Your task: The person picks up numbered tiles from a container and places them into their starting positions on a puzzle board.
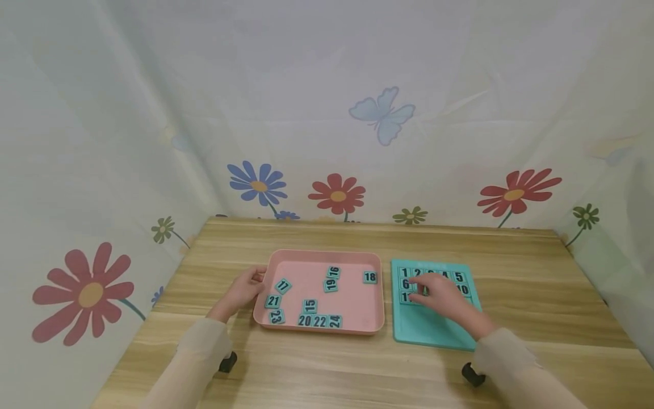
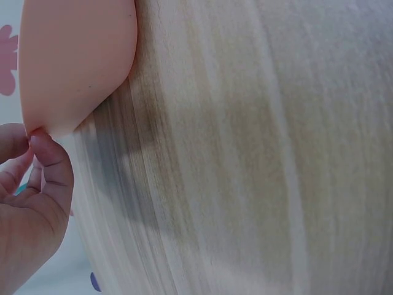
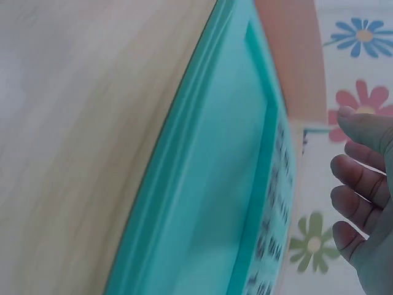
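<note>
White printed sheet backdrop (image 1: 286, 74): behind and left of shallow pink rectangular plastic-looking tray (image 1: 352, 298); patterned with coloured flowers (image 1: 337, 196) and pale-blue butterfly (image 1: 383, 115)
Light wood-grain tabletop (image 1: 317, 369): under and all round tray
Tray: on tabletop, long side running left-right, rounded corners, loose tiles inside
Flat turquoise squarish board (image 1: 434, 326): on tabletop, just right of tray, narrow gap between
Right hand (image 1: 445, 296): right of tray, over board, at numbered rows; grip relaxed, fingers loosely curved, thumb apart, nothing visibly held; contact with tiles, can't tell
Left hand (image 1: 240, 292): at left wall of tray; pinching tray rim between thumb and fingers
Small black wrist devices (image 1: 227, 362): below cuffs of cream sleeves (image 1: 179, 372), near-left and near-right of tray
Square turquoise board tiles, black numerals (image 1: 458, 276): in rows on board, right of tray; 1, 2, 4, 5, 6, 10 readable, others partly or fully behind right hand
Loose tiles, same kind (image 1: 310, 306): ten, all inside tray
Tiles 20 (image 1: 305, 321), 22 (image 1: 320, 321), 24 (image 1: 334, 322): side by side along near wall of tray; 15 just beyond
Tiles 17 (image 1: 283, 286), 21 (image 1: 273, 301), 23 (image 1: 276, 317): toward left wall of tray
Tiles 16 (image 1: 334, 272), 19 (image 1: 331, 285): right of tray centre, far half
Tile 18 (image 1: 370, 277): near right wall of tray
</note>
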Demonstrator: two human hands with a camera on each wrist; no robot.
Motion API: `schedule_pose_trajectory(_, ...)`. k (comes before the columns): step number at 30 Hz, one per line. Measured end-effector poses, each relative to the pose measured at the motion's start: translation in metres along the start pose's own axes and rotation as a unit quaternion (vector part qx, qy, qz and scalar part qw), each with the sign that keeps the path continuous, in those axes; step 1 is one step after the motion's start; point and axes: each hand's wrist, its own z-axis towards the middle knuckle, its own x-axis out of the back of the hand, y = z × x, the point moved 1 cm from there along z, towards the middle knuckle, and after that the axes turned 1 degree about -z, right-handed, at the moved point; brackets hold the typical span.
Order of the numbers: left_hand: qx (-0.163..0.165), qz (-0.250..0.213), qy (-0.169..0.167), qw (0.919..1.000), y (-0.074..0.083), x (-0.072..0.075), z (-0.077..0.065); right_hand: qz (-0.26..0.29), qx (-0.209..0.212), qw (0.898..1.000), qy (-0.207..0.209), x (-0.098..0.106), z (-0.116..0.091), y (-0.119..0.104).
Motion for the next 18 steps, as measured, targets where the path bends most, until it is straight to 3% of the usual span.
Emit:
schedule_pose_trajectory(12, -0.004, 0.010, 0.002, 0.9999, 0.000, 0.001, -0.001, 0.061, 0.077, 0.995, 0.013, -0.013, 0.024, -0.048)
schedule_pose_trajectory(18, -0.006, 0.005, 0.001, 1.0000, -0.001, 0.000, 0.000, 0.063, 0.078, 0.995, 0.006, -0.024, 0.033, -0.063)
